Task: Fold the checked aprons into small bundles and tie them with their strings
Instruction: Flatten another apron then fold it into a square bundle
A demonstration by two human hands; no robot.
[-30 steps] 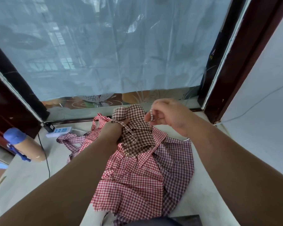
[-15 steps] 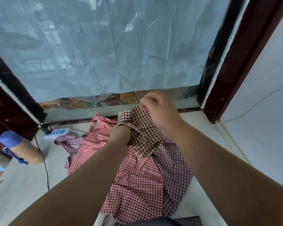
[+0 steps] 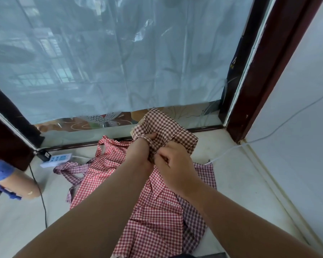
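A folded brown checked apron (image 3: 164, 127) is held up above the sill, in front of the window's lower edge. My left hand (image 3: 141, 151) grips its near left side, with the apron's string looped over the thumb. My right hand (image 3: 173, 164) pinches the string against the bundle's near edge, fingers curled. Under both hands lies a loose red checked apron (image 3: 153, 220), spread out toward me. A purple checked apron (image 3: 203, 174) lies under it at the right.
A white power strip (image 3: 56, 159) with a black plug lies at the back left, its black cable running forward. A tan roll with a blue cap (image 3: 11, 181) lies at the far left. A white cable (image 3: 250, 142) runs along the right wall. Dark window frame (image 3: 250, 90) behind.
My right hand came down from above the brown bundle to its near side, drawing the string around it. The bundle is raised higher and is tighter. My left hand keeps its grip.
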